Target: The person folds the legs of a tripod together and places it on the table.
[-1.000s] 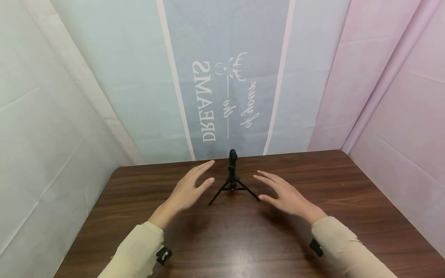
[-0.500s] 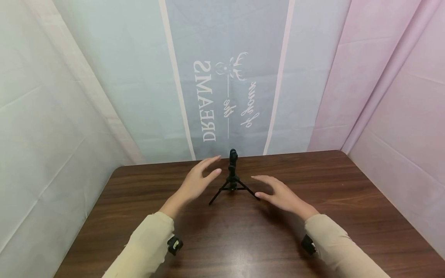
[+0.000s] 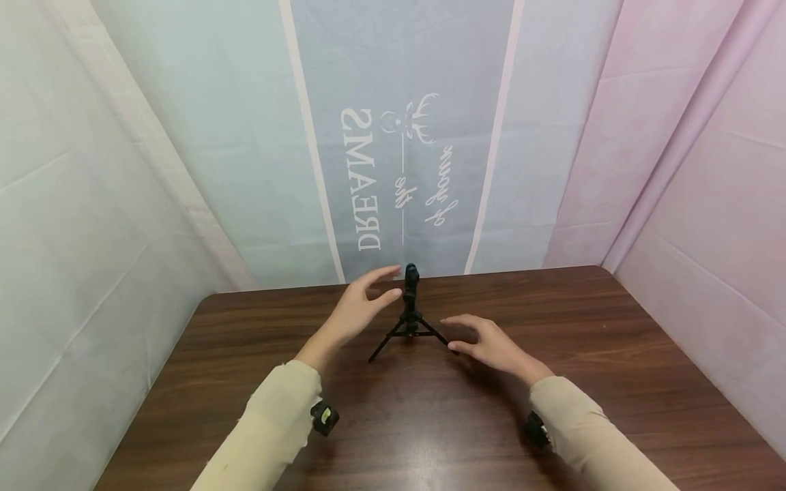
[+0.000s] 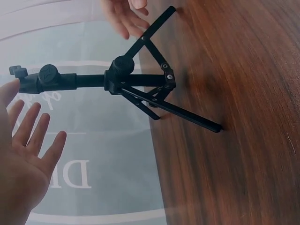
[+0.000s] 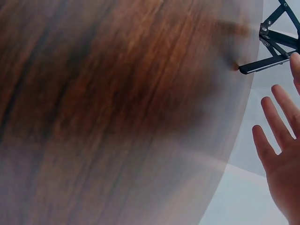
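A small black tripod (image 3: pixel 411 307) stands upright on the brown wooden table with its legs spread. In the left wrist view, the tripod (image 4: pixel 93 80) shows a knob on its column and a clamp-like head at the top. My left hand (image 3: pixel 361 305) is right beside the tripod's head, thumb and fingers parted around its left side. Lower on the other side, my right hand (image 3: pixel 491 343) hovers by the right front leg with relaxed, slightly bent fingers. In the right wrist view, its fingers (image 5: pixel 276 123) are spread, with part of the tripod (image 5: pixel 279 42) above them.
The wooden table (image 3: pixel 399 423) reaches back to a pale fabric backdrop (image 3: pixel 405 54) with mirrored lettering. Fabric walls stand at the left (image 3: pixel 92 239) and right (image 3: pixel 712 204). Each wrist carries a small black camera, such as the left one (image 3: pixel 324 417).
My left hand has moved right and farther back, up to the tripod's head. The right hand has shifted slightly left toward the leg. The tripod has stayed in place.
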Available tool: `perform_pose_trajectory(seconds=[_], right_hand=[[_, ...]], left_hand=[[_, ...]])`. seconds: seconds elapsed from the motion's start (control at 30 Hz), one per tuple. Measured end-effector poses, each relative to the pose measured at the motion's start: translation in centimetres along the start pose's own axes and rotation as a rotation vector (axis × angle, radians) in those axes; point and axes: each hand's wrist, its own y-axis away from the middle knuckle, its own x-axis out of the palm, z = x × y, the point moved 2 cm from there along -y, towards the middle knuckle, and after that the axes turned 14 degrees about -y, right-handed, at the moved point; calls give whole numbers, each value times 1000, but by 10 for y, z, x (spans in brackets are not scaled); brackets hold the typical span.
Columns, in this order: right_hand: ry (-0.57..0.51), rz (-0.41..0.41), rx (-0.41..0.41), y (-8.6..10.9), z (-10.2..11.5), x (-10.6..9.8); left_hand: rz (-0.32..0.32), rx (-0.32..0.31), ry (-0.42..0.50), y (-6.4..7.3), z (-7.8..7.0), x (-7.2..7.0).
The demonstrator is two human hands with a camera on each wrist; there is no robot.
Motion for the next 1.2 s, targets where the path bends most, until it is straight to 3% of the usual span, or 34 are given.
perform_pose_trajectory(seconds=[0.4, 0.7, 0.9, 1.2], right_hand=[[-37, 49, 38, -7, -10, 5], [-76, 63, 71, -11, -16, 5], [-85, 80, 93, -13, -16, 7], [-77, 87, 102, -16, -19, 5]], left_hand=[[8, -7, 38, -10, 3, 5], [19, -73, 4, -19, 0, 9], [26, -93, 32, -25, -1, 10], [46, -82, 28, -35, -6, 15]])
